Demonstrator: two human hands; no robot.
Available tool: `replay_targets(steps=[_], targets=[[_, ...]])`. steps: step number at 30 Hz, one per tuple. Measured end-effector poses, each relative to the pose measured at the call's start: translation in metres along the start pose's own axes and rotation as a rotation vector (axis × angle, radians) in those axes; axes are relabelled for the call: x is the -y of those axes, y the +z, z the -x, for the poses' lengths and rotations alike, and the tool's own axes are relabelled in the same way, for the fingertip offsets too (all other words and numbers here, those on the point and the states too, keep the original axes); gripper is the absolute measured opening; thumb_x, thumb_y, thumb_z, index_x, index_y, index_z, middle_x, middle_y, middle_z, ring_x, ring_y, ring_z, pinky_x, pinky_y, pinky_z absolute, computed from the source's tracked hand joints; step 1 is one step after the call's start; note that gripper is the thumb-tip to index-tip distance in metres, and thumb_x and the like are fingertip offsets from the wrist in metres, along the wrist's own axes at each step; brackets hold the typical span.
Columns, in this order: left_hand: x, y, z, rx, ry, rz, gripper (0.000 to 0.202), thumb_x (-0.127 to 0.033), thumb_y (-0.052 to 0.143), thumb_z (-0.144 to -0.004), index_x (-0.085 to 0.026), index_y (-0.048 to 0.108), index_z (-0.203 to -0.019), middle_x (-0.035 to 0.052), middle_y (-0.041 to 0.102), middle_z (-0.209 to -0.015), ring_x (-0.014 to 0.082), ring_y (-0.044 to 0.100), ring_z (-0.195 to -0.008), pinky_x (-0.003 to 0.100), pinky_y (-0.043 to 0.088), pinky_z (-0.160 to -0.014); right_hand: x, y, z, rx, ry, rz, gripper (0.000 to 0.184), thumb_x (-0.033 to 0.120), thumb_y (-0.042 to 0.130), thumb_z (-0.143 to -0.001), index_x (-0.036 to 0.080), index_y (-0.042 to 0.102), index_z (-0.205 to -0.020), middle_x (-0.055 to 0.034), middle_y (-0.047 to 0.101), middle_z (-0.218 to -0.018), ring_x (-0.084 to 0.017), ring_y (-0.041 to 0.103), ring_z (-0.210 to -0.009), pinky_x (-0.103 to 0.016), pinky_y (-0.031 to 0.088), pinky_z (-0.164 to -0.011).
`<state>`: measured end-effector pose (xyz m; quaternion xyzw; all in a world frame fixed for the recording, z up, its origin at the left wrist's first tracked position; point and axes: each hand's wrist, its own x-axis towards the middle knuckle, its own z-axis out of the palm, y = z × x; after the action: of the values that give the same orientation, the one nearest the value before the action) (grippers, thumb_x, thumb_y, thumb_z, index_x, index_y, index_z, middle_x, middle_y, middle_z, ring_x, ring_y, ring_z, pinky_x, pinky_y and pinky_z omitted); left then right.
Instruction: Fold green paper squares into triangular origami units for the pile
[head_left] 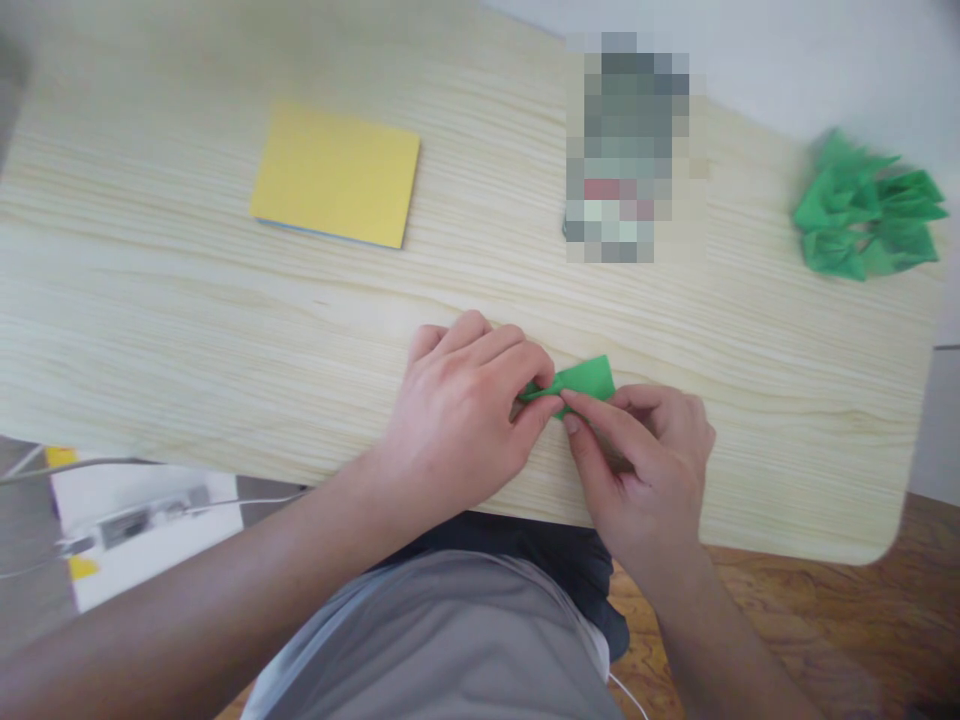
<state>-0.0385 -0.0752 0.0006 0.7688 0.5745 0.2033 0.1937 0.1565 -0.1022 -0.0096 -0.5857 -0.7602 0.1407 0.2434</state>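
Note:
A small piece of folded green paper (589, 379) is held between both hands just above the table's near edge. My left hand (474, 405) pinches its left end between thumb and curled fingers, which cover part of it. From the right, my right hand (651, 455) grips the paper's lower edge with thumb and index finger, the other fingers curled behind. The paper's flat, wider end sticks out to the upper right, and creases gather near the fingertips.
A stack of yellow paper (337, 178) lies at the back left of the wood-grain table (187, 330). A pixelated object (630, 150) is behind my hands. Several folded green paper pieces (866, 210) sit at the far right. Below left, a power strip (142, 520) has cables.

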Motion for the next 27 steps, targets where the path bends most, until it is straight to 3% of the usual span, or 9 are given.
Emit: replay_targets(steps=[14, 22, 27], targets=[[0.009, -0.004, 0.006, 0.022, 0.046, 0.014, 0.011, -0.032, 0.063, -0.096, -0.025, 0.071, -0.093, 0.0035, 0.070, -0.096, 0.0255, 0.056, -0.098, 0.044, 0.040, -0.086, -0.003, 0.001, -0.001, 0.007, -0.008, 0.007, 0.022, 0.027, 0.075, -0.091, 0.039, 0.079, -0.109, -0.0042, 0.065, -0.100, -0.023, 0.058, -0.094, -0.045, 0.043, -0.086], [0.012, -0.004, 0.013, -0.011, 0.065, 0.016, 0.015, -0.029, 0.062, -0.096, -0.024, 0.071, -0.086, 0.0033, 0.070, -0.096, 0.0244, 0.057, -0.101, 0.044, 0.041, -0.091, -0.005, 0.000, -0.002, 0.028, 0.005, -0.015, 0.021, 0.027, 0.072, -0.094, 0.039, 0.079, -0.110, -0.0032, 0.065, -0.101, -0.022, 0.058, -0.094, -0.044, 0.042, -0.089], [0.018, -0.006, 0.023, -0.070, 0.156, -0.009, 0.012, -0.028, 0.064, -0.096, -0.029, 0.075, -0.093, 0.0003, 0.073, -0.108, 0.0235, 0.060, -0.107, 0.044, 0.042, -0.096, -0.003, -0.001, -0.002, 0.015, 0.007, -0.009, 0.021, 0.026, 0.072, -0.093, 0.038, 0.080, -0.108, -0.0030, 0.066, -0.100, -0.022, 0.058, -0.095, -0.043, 0.042, -0.087]])
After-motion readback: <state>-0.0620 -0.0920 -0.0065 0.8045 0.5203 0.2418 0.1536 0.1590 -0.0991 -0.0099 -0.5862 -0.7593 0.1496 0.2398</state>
